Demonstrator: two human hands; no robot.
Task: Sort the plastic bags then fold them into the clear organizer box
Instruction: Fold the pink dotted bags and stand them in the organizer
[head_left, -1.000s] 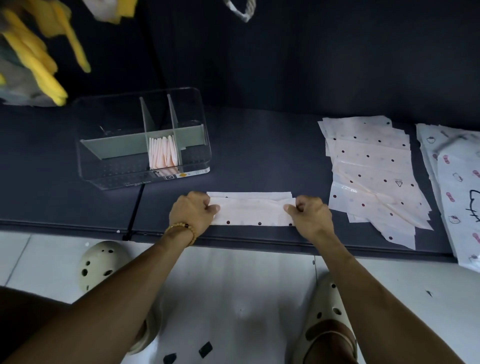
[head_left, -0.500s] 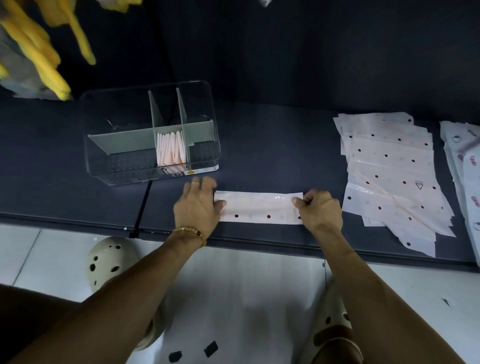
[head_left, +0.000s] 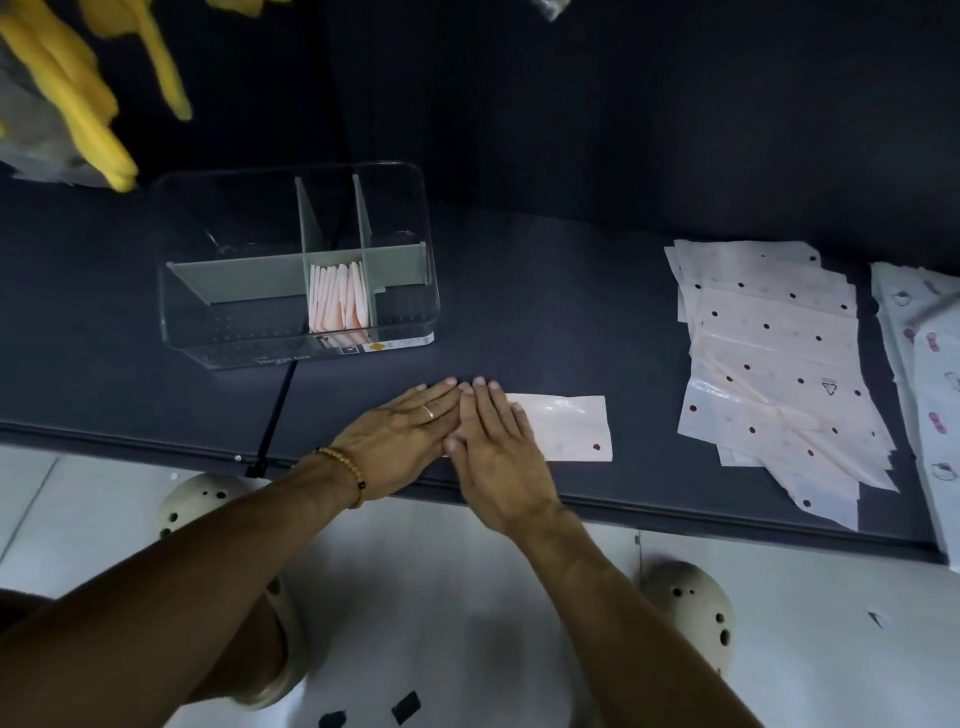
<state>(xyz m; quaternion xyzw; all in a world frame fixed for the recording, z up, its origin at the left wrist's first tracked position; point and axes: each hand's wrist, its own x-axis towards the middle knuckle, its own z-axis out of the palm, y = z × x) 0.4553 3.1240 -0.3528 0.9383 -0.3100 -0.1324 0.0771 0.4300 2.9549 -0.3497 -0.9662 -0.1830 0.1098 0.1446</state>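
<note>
Near the table's (head_left: 545, 291) front edge, your left hand (head_left: 402, 441) and right hand (head_left: 493, 447) lie flat side by side, fingers straight, pressing the folded bag (head_left: 566, 428). It looks thin, light and slippery, likely to spring open; pinch it at the free right end. Open table lies between it, the organizer box (head_left: 296, 265) behind and the bag pile (head_left: 774, 364) well to your right.

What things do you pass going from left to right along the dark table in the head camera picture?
Clear plastic organizer box with grey dividers → left hand → right hand → folded white dotted plastic bag → pile of flat white dotted plastic bags → white bags with cartoon prints.
</note>
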